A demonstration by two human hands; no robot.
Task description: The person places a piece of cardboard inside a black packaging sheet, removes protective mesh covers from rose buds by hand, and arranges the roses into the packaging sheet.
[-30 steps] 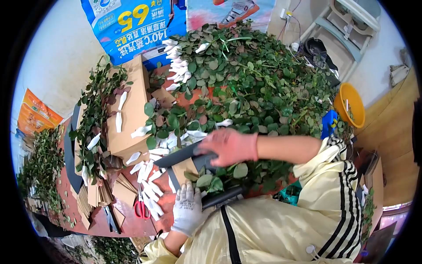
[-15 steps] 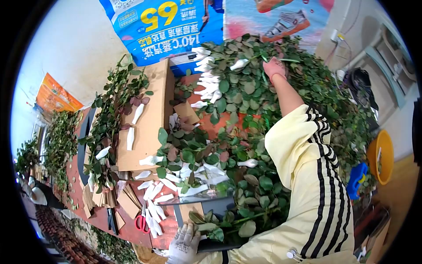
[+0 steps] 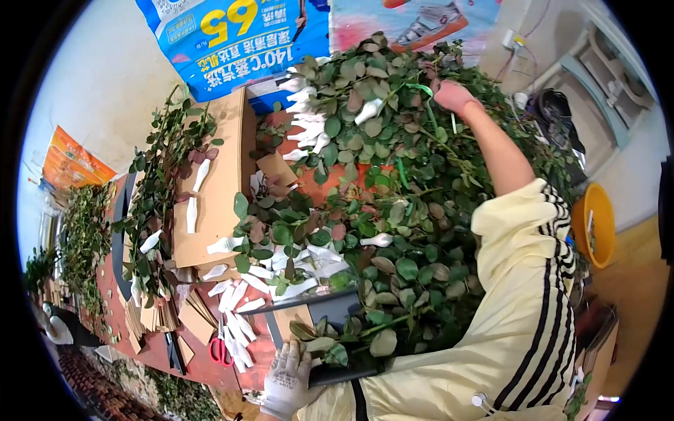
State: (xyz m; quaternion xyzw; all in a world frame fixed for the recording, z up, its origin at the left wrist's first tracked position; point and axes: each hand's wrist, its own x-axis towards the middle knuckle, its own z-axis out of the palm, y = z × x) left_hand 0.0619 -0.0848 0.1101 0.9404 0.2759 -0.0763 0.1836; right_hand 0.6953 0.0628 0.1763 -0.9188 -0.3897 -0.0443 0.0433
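Observation:
My right hand, in a pinkish glove, is closed at the far side of a heap of leafy rose stems. A green strip loops beside its fingers, and a short pale stub shows just below it; what the fingers hold is hidden. Left of this hand lies a rose bud in a white sleeve. My left hand, in a white glove, rests with fingers stretched out at the near edge of a dark tray, next to a piece of cardboard and some leaves.
White sleeves lie loose beside red-handled scissors and a black-handled tool. A cardboard box stands left of centre, with more rose stems beyond. A yellow basin is at right. Another person appears at far left.
My right hand has moved right, away from the white-sleeved bud, and the green strip beside it shows more. My left hand stays at the tray edge. The camera view has shifted a little.

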